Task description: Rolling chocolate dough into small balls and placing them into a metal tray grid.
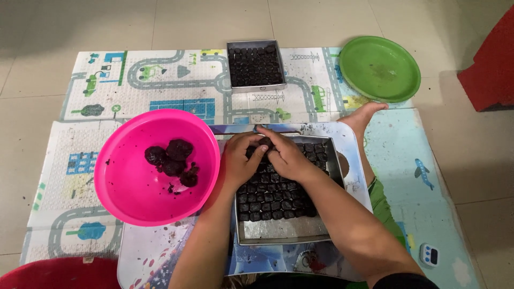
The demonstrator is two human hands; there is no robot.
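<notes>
a tiled floor (64, 21) is covered by a play mat (160, 80) printed with grey roads, small cars and blue buildings. on the mat a low surface (350, 147) with a pale printed top is set. at its left edge a large pink bowl (128, 198) is seen, with several dark dough lumps (172, 158) lying inside. a round green plate (379, 68) is placed at the far right of the mat, with faint dark smears on it. a square metal tray (278, 230) is carried by the surface; it is filled with rows of small dark balls (273, 200), while a bare strip is left along its near edge. a second tray (256, 64), packed full with the same dark balls, is placed further off on the mat. the left hand (240, 160) and the right hand (286, 158) are brought together over the far end of the near tray, and one dark ball (265, 142) is pinched between their fingertips, each grip clenched on it. a bare foot (364, 115) is seen beside the tray. a small white timer (430, 255) lies at the lower right.
</notes>
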